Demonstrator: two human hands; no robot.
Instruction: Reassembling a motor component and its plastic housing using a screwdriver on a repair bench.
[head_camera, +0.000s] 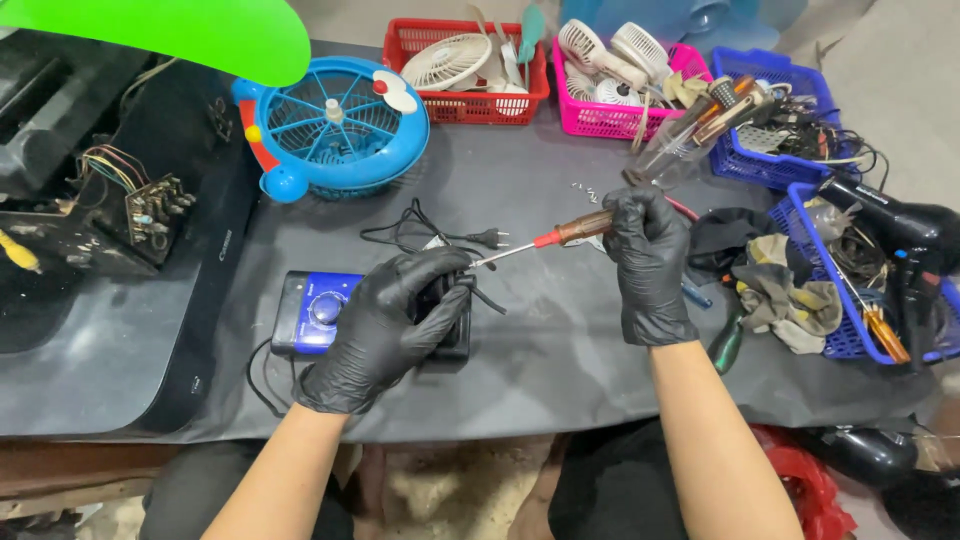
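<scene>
Both my hands wear black gloves. My left hand (385, 325) grips a small black part of a fan base (318, 310), whose blue panel with a round knob shows at its left. My right hand (648, 262) holds a screwdriver (560, 234) with a brown see-through handle and red collar. Its metal shaft points left and down, with the tip at the black part under my left fingers. A black power cord with a two-pin plug (487, 238) lies just behind the base.
A blue fan cage (335, 125) stands at the back left. Red (465, 105), pink (610, 120) and blue baskets (775, 165) of fan parts and tools line the back. Rags (785, 295), a green-handled tool (727, 345) and a black hair dryer (905, 225) lie right. A circuit board (150, 205) sits far left.
</scene>
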